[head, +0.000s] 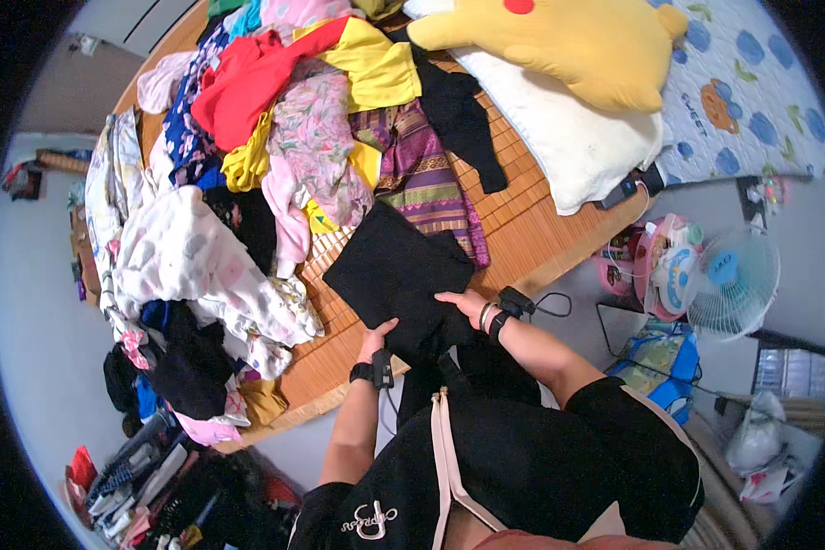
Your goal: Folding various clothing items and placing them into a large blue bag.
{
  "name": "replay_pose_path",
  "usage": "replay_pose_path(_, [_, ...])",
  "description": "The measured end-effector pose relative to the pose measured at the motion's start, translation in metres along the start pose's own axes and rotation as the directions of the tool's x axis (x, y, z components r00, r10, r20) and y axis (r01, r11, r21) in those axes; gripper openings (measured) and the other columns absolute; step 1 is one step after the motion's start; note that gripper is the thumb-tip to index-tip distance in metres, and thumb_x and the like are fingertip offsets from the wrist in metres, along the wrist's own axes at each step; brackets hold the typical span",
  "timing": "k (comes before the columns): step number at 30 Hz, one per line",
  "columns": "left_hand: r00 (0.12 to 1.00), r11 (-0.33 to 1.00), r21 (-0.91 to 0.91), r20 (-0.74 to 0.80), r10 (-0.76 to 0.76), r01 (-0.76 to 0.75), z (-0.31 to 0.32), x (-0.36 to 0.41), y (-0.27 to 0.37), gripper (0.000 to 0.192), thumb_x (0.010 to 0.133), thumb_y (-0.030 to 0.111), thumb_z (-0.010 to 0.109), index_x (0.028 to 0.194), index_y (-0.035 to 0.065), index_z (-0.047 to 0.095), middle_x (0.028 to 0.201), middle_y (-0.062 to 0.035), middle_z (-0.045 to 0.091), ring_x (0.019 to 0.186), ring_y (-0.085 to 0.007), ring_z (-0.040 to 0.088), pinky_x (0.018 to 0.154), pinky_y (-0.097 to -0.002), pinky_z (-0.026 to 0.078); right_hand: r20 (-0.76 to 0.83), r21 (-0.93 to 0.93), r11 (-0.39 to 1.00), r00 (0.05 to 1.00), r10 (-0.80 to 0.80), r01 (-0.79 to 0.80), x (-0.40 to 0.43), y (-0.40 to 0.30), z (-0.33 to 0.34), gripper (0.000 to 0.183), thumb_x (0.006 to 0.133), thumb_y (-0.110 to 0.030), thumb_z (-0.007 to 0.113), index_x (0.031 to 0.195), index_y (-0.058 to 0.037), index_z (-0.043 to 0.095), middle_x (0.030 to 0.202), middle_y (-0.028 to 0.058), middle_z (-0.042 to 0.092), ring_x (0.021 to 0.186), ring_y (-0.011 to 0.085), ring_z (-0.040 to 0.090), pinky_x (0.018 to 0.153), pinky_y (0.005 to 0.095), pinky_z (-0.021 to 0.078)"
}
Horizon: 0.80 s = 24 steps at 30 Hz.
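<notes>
A black cloth garment (402, 268) lies partly spread over the near edge of the bed, its near end hanging towards my body. My left hand (378, 338) grips its left side, thumb on top and fingers hidden beneath. On the opposite side my right hand (466, 306) holds the fabric, also thumb uppermost. Just beyond the garment rests a purple patterned striped cloth (419, 185). A pink floral garment (313, 137) and a red garment (254, 82) lie heaped farther back.
A white spotted blanket (179, 247) and piled clothes cover the left of the bamboo mat (515, 206). A yellow plush toy (564, 48) lies on a white pillow (557, 137) at right. Beside the bed stand a fan (732, 282) and a pink container (650, 268).
</notes>
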<state>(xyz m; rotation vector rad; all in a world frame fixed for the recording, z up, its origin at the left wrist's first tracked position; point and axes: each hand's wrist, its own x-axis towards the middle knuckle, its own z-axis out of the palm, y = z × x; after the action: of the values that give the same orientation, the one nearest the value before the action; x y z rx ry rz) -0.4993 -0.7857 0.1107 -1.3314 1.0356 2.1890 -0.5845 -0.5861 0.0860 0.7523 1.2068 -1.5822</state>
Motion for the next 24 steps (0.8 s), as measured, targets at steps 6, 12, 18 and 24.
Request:
replay_pose_path(6, [0.988,0.996,0.083,0.155,0.019,-0.032,0.024,-0.058,0.038,0.023,0.07,0.006,0.054,0.093,-0.0002,0.052,0.088,-0.0077,0.056,0.077,-0.021,0.055,0.07,-0.0338,0.046,0.2,0.271,0.962,0.977,-0.069,0.012,-0.058,-0.006,0.022,0.027,0.064,-0.008,0.061,0.089,0.0003,0.056,0.084,0.0091,0.058,0.074,0.0226,0.056,0.068,0.0356,0.0458])
replay_pose_path(12, [0.92,0.97,0.234,0.361,-0.149,0.065,0.031,-0.109,0.037,0.026,0.072,0.008,0.052,0.097,0.0008,0.051,0.095,-0.0109,0.055,0.084,-0.0252,0.054,0.077,-0.036,0.043,0.051,0.389,0.898,0.969,-0.243,0.205,-0.16,0.047,0.023,0.027,0.065,-0.011,0.061,0.089,0.0003,0.056,0.086,0.0075,0.058,0.077,0.019,0.054,0.072,0.0322,0.0437])
replay_pose_path(18, [0.797,0.801,0.585,0.421,-0.434,0.127,0.068,-0.141,-0.007,0.037,0.073,0.017,0.052,0.105,-0.0008,0.044,0.103,-0.0143,0.051,0.093,-0.027,0.05,0.085,-0.0378,0.038,-0.173,0.685,0.59,0.883,-0.437,0.427,-0.211,0.151,-0.007,0.021,0.07,-0.009,0.054,0.09,-0.0026,0.055,0.088,0.0047,0.058,0.08,0.0156,0.054,0.071,0.0307,0.0432])
replay_pose_path(24, [0.668,0.536,0.826,0.301,-0.68,0.174,0.052,-0.091,-0.073,0.017,0.077,0.02,0.049,0.078,0.0038,0.05,0.069,-0.0115,0.054,0.069,-0.0248,0.053,0.072,-0.0368,0.045,-0.559,0.7,0.249,0.731,-0.392,0.669,-0.271,0.245,-0.043,0.023,0.07,-0.001,0.049,0.092,-0.0032,0.055,0.084,0.0086,0.058,0.075,0.0198,0.056,0.066,0.0299,0.0454])
